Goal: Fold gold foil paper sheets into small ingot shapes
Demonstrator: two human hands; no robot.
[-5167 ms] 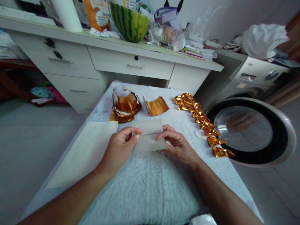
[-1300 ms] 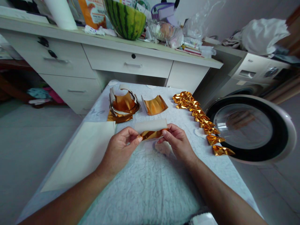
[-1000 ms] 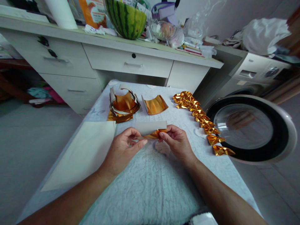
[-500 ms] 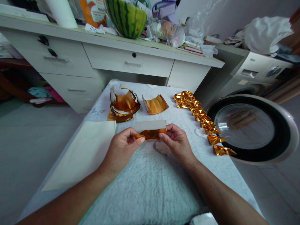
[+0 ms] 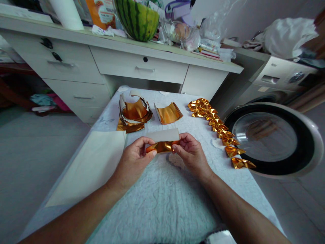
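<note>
The foil sheet (image 5: 164, 146) lies between the two hands, over the middle of the cloth-covered tabletop (image 5: 157, 200), with its long side running left to right. Its near part shows gold, while its far part shows a plain pale grey face standing out beyond the fingers. The left hand (image 5: 133, 159) pinches the left end of the gold part, thumb on the near side and bent fingers on the far side. The right hand (image 5: 191, 152) has the right end in a similar narrow pinch, its thumb pressed on the gold near the corner and its other fingers curled behind. The gold strip fills the gap between the two thumbs, slightly rippled and shiny.

Just beyond the sheet, a small curved stack (image 5: 169, 113) of gold pieces sits apart from both hands. To its left is a larger curled bundle (image 5: 135, 110), gold inside with pale edges. A large pale sheet (image 5: 88, 166) lies flat on the left, beside the left hand and forearm. Well to the right of the right hand, a row of folded gold pieces (image 5: 219, 128) runs from the far side toward the near right, along the edge.
</note>
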